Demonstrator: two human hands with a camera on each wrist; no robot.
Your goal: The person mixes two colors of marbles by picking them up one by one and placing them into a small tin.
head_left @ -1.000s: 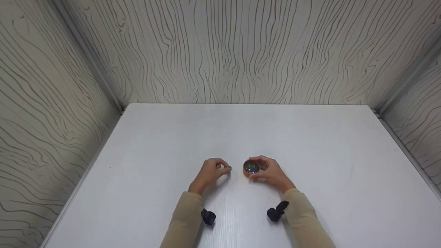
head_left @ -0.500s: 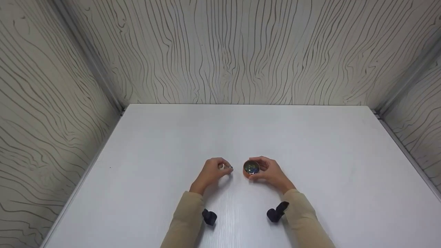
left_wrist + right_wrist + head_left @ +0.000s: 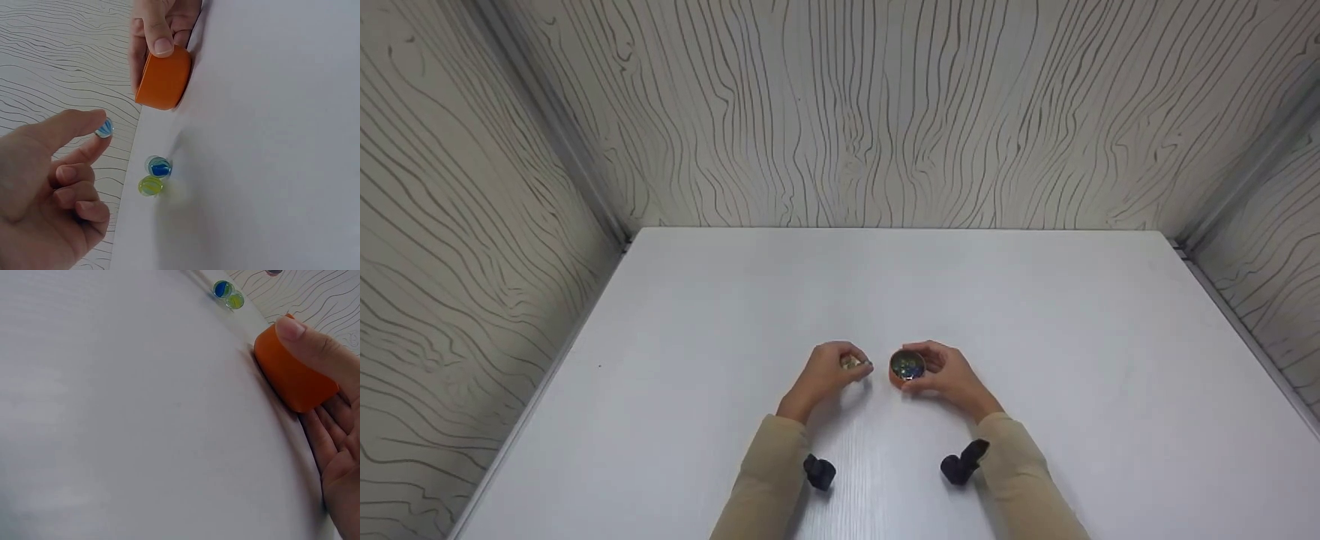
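Observation:
Between thumb and index finger, my left hand [image 3: 826,373] pinches a clear glass marble [image 3: 105,129] with blue stripes, raised in the air. Its other fingers are curled in. Below it on the table lie a blue marble [image 3: 160,167] and a yellow-green marble [image 3: 150,185], side by side. My right hand [image 3: 951,376] holds a small orange bowl [image 3: 166,81] upright on the table, thumb on the near side and fingers behind. Shiny dark green and blue contents show inside the bowl in the head view. The left hand is just left of the bowl.
A white table [image 3: 885,285] spreads out around both hands. Wood-grain patterned panels [image 3: 840,112] stand behind it and at the sides. Black camera mounts [image 3: 820,472] stick out from both sleeves over the table.
My left hand has moved a little to the right, closer to the bowl. The right hand and the bowl have stayed in place.

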